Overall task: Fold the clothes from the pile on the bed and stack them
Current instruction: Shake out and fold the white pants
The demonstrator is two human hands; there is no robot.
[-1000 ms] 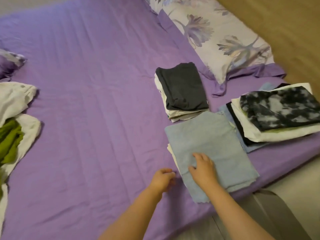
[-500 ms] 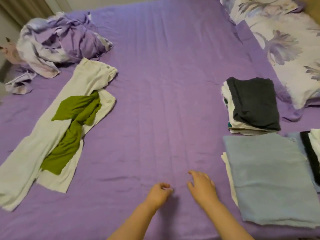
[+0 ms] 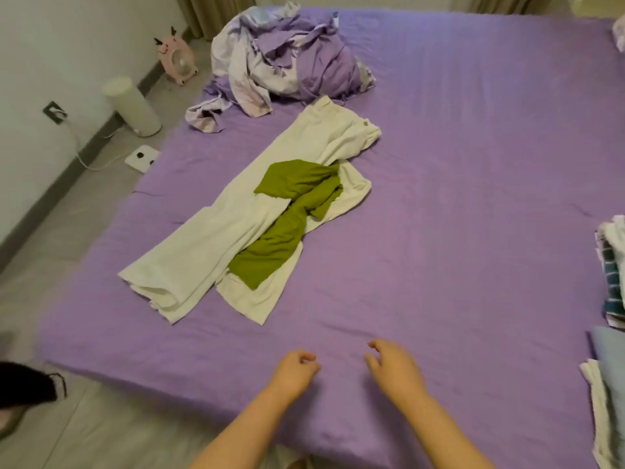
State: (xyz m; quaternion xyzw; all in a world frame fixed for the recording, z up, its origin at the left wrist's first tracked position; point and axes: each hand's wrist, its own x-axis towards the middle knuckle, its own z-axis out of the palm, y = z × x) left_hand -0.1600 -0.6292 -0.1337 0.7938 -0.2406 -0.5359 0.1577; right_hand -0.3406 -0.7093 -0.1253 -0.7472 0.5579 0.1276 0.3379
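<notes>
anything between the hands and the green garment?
Head view: bare purple sheet, then the near leg hem of the cream trousers that the green garment lies on. Left hand and right hand hold nothing.

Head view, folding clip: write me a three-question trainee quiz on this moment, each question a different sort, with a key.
1. True or false: the green garment lies on top of the cream trousers.
2. Which hand holds a garment? A) left hand B) right hand C) neither
3. Fill in: the crumpled bedding lies at the ____ end of the purple bed.

Key: 1 true; 2 C, both hover with loosely curled fingers; 3 far.
</notes>
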